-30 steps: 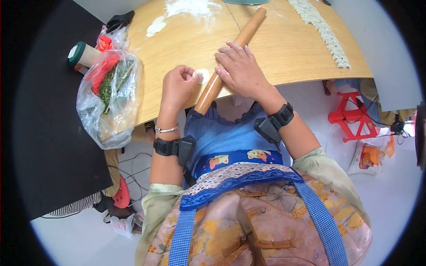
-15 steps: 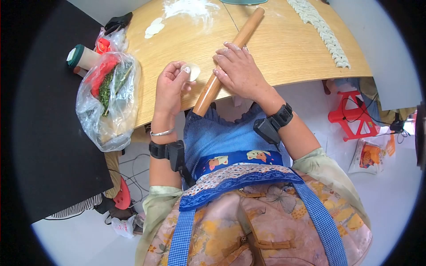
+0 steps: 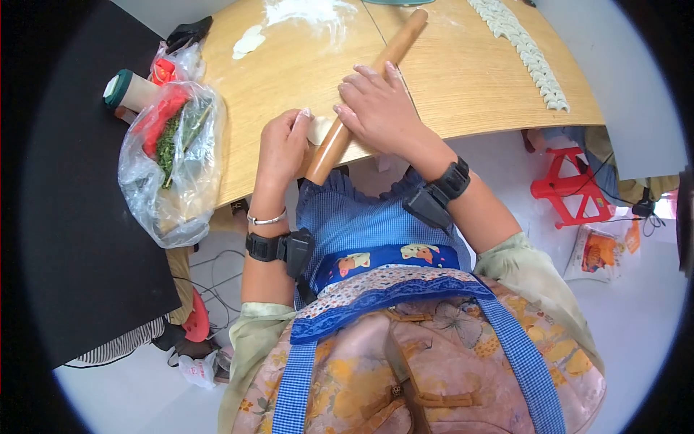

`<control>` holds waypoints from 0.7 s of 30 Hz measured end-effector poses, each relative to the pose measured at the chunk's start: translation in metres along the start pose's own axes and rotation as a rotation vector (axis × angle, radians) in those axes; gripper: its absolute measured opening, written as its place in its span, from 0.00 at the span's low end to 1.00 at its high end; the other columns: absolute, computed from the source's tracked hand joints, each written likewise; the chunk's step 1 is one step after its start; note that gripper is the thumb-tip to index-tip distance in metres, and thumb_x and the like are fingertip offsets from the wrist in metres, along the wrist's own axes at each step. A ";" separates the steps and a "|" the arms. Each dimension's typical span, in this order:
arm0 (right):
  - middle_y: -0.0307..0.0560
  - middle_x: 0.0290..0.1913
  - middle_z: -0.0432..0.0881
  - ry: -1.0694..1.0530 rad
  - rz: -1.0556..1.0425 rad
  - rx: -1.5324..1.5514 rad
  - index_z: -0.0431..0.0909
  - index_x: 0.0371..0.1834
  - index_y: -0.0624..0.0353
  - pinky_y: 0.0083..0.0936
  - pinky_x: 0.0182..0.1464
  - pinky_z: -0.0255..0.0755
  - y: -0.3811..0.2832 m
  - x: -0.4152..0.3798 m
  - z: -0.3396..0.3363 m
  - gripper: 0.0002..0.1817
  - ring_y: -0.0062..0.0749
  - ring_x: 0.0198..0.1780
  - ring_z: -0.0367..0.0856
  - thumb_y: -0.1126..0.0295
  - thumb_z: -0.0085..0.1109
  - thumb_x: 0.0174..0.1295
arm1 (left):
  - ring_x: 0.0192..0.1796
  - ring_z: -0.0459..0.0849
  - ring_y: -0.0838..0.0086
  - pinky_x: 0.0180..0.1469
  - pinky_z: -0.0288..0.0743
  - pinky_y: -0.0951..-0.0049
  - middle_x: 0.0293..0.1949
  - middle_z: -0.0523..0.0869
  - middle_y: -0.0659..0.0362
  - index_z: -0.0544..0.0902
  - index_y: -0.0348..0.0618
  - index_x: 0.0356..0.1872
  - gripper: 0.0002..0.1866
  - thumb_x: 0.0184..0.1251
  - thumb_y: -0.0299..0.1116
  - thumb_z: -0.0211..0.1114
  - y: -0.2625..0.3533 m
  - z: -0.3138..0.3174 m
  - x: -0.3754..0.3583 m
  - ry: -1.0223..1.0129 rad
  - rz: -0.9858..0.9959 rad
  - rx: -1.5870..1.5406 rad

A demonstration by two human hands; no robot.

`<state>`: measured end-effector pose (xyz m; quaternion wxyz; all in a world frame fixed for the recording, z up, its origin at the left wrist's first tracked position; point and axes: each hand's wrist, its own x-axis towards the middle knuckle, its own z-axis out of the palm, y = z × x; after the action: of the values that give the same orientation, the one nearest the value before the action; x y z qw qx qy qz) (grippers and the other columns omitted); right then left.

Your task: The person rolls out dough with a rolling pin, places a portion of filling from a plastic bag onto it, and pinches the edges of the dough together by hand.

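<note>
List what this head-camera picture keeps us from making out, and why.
All in the head view:
Right hand: its palm, hidden by its own back.
Left hand: its grip on the dough round, partly hidden by the hand.
Green item: cut off by the top edge.
Packet: small print, too small.

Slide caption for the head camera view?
Left hand at a dough circle, right hand on a rolling pin.

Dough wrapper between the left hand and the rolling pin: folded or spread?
Spread: the dough wrapper shows a smooth, rounded surface and no fold. Cannot tell for any part behind the rolling pin.
</note>
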<state>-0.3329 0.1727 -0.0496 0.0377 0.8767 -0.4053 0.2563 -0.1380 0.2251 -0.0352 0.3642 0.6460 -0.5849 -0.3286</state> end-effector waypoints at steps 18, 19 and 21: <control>0.53 0.59 0.79 -0.019 -0.046 0.093 0.80 0.57 0.58 0.54 0.74 0.55 0.001 0.019 0.007 0.23 0.47 0.67 0.71 0.54 0.46 0.73 | 0.31 0.84 0.71 0.40 0.79 0.72 0.29 0.87 0.51 0.85 0.30 0.37 0.09 0.61 0.27 0.66 -0.006 -0.006 0.005 -0.057 0.060 0.052; 0.53 0.63 0.77 -0.005 -0.046 0.074 0.78 0.60 0.58 0.54 0.74 0.54 0.004 0.012 0.006 0.24 0.47 0.70 0.68 0.54 0.45 0.73 | 0.31 0.83 0.73 0.39 0.78 0.72 0.29 0.87 0.52 0.84 0.30 0.37 0.09 0.60 0.27 0.67 -0.002 -0.005 0.003 -0.051 0.069 0.127; 0.54 0.66 0.75 0.013 -0.045 0.055 0.75 0.63 0.59 0.53 0.75 0.54 0.010 -0.001 0.001 0.25 0.47 0.73 0.65 0.53 0.44 0.74 | 0.32 0.83 0.75 0.39 0.78 0.73 0.29 0.86 0.54 0.84 0.30 0.37 0.09 0.59 0.27 0.67 0.001 -0.004 0.003 -0.044 0.082 0.206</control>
<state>-0.3404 0.1670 -0.0521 0.0219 0.8845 -0.3782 0.2723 -0.1344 0.2226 -0.0325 0.2962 0.6483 -0.6492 -0.2656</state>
